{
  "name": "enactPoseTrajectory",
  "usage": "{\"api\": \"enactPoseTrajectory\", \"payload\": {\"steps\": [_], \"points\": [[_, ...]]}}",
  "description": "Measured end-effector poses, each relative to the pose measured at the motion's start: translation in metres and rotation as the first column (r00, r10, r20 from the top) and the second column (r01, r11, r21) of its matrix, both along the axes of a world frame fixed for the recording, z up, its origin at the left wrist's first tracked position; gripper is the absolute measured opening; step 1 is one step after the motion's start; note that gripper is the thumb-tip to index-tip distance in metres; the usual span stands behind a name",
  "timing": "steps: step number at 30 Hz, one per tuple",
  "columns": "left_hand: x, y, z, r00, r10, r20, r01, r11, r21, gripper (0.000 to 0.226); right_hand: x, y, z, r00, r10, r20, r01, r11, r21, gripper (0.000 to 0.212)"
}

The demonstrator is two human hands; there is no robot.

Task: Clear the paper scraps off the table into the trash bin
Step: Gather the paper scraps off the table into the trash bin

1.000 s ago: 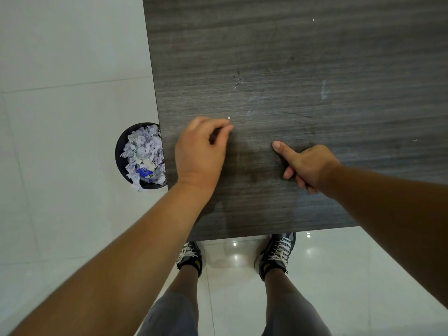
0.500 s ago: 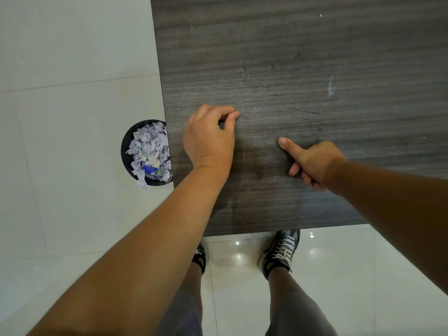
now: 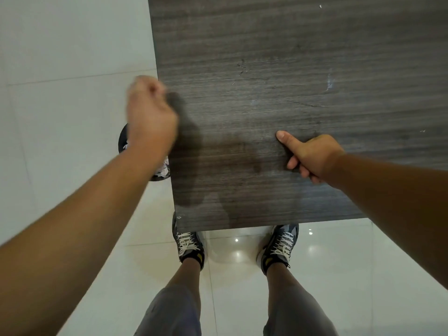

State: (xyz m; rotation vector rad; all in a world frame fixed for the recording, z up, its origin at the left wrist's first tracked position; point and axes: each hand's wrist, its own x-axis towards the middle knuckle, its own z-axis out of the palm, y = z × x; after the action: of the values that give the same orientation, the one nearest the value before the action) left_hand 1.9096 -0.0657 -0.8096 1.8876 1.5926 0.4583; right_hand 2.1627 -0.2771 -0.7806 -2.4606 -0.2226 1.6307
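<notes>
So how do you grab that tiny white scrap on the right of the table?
Probably straight down from above, pinching the whole scrap between thumb and fingertip. It lies tiny and flat on the table, with no raised edge to catch from the side. The right hand is nearer.

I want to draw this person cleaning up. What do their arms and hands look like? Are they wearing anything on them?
Both arms are bare: no sleeves show anywhere along them. The left hand is blurry, but no glove shows on it. The right hand has no glove, ring or bracelet that shows, and its thumbnail is short. No watch shows on either wrist. Draw plain bare arms.
</notes>
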Motion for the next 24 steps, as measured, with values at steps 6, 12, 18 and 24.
{"api": "enactPoseTrajectory", "payload": {"steps": [6, 12, 18, 24], "points": [[-0.089, -0.012, -0.072, 0.872, 0.426, -0.242, -0.486, 0.81, -0.328, 0.01, 0.001, -0.001, -0.002, 1.0, -0.019, -0.005, 0.019, 1.0, 0.006, 0.083], [-0.096, -0.016, -0.111, 0.826, 0.409, -0.387, -0.562, 0.64, -0.523, 0.037, 0.002, -0.001, -0.006, 1.0, 0.001, -0.015, -0.001, 1.0, 0.004, 0.082], [-0.088, 0.007, -0.095, 0.745, 0.49, -0.453, -0.659, 0.647, -0.384, 0.051, 0.004, -0.003, -0.011, 1.0, -0.011, 0.001, 0.011, 1.0, 0.005, 0.081], [-0.022, -0.015, -0.028, 0.914, 0.399, 0.073, -0.406, 0.906, 0.121, 0.017, 0.003, -0.003, -0.014, 1.0, -0.012, -0.003, 0.012, 1.0, 0.0, 0.084]]}}
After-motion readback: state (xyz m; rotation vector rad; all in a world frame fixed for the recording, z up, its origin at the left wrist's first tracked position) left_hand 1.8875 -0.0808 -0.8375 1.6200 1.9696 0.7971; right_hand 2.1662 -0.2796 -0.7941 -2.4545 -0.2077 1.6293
